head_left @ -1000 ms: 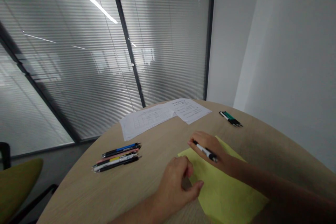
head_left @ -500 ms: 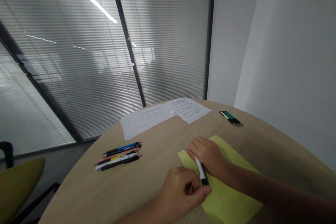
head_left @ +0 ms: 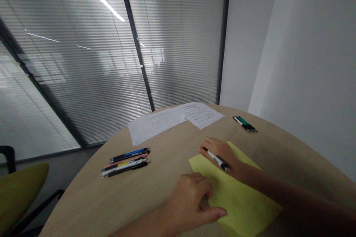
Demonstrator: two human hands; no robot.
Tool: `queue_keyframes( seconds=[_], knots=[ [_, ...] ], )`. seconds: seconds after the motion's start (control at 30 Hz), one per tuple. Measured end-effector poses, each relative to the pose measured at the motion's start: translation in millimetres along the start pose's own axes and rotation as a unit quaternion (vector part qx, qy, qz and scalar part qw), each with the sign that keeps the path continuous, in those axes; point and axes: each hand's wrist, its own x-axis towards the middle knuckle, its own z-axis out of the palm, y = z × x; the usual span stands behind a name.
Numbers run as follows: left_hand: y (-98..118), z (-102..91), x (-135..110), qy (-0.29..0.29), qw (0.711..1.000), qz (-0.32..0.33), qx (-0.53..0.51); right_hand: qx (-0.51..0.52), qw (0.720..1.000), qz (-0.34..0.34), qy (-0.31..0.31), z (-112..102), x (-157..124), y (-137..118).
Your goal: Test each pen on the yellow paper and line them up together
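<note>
My right hand is closed around a white-and-black pen that slants across its near side, over the far part of a yellow paper sheet. Some of its fingertips are hidden behind the hand. Nearer to me, my left hand is at the sheet's left edge, apart from the pen. Its fingers are bent, the thumb stands away from them, and nothing shows between them.
To the left, several pens and pencils lie in a row on the round wooden table. White printed papers lie at the back, several green, white and black pens at the back right. A chair stands left.
The pen has moved away from my left hand and turned within my right hand, which closes on it. My left thumb and fingers have parted.
</note>
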Motion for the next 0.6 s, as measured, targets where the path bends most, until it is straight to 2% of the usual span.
queue_keyframes(
  seconds=[0.07, 0.17, 0.3, 0.47, 0.6],
  knots=[
    [-5.3, 0.6, 1.3, -0.026, 0.997, 0.003, 0.072, 0.123, 0.990, 0.062, -0.011, 2.4, 4.7, 9.9],
    [-14.4, 5.9, 0.5, -0.080, 0.990, -0.020, 0.114, 0.265, 0.949, 0.173, -0.021, 9.4, 10.7, 17.6],
    [-20.5, 15.3, -3.8, -0.149, 0.984, -0.033, 0.093, 0.334, 0.907, 0.257, -0.004, 17.3, 12.1, 13.2],
    [-17.2, 16.5, -4.1, -0.187, 0.978, -0.051, 0.080, 0.342, 0.898, 0.278, 0.006, 27.3, 4.5, 6.1],
    [-15.8, 15.6, -3.4, -0.189, 0.977, -0.055, 0.085, 0.327, 0.909, 0.260, 0.000, 36.0, -0.9, 9.2]
  ],
)
